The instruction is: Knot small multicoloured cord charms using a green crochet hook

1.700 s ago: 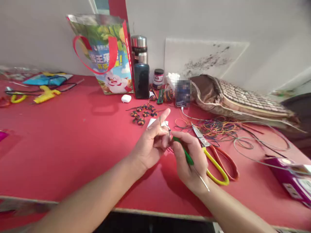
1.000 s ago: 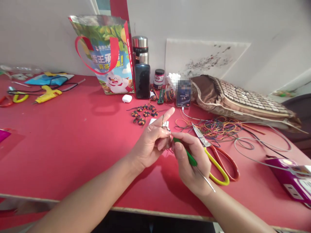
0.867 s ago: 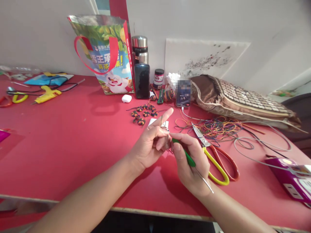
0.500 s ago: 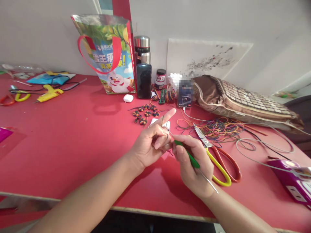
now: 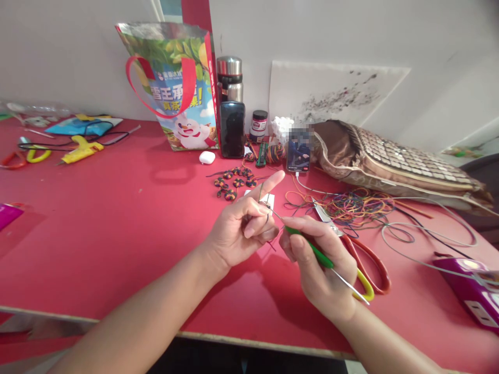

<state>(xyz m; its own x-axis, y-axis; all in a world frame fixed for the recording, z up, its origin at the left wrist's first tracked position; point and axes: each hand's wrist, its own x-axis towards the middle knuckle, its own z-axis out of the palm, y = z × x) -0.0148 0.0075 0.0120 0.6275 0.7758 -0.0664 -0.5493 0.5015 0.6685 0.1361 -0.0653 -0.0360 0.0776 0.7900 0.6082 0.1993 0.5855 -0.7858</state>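
Observation:
My right hand (image 5: 322, 265) is closed round a crochet hook (image 5: 322, 255) with a green grip and thin metal ends. The hook's front end points at the fingertips of my left hand (image 5: 244, 228). There, a small dark piece of thread work is pinched between thumb and finger, mostly hidden. Dark yarn (image 5: 260, 193) runs up over my raised left index finger, and another strand wraps a lower finger. Behind my left hand lies a white card or paper (image 5: 271, 198), partly covered. Several round black, orange and green crocheted pieces (image 5: 238, 183) rest just beyond it.
Red-and-yellow-handled scissors (image 5: 380, 272) lie under and beside my right hand. Tangled coloured yarn (image 5: 356, 205) spreads behind them. A phone (image 5: 299, 153) on a cable, a dark phone (image 5: 233, 130), a flask (image 5: 230, 78), a bag (image 5: 171, 93) and a cushion (image 5: 401, 161) line the back. A purple power strip (image 5: 473, 291) sits right.
My right hand has drawn right and slightly down with the crochet hook, baring more of its metal shaft near the left fingers. My left hand stays nearly in place; the view has shifted slightly.

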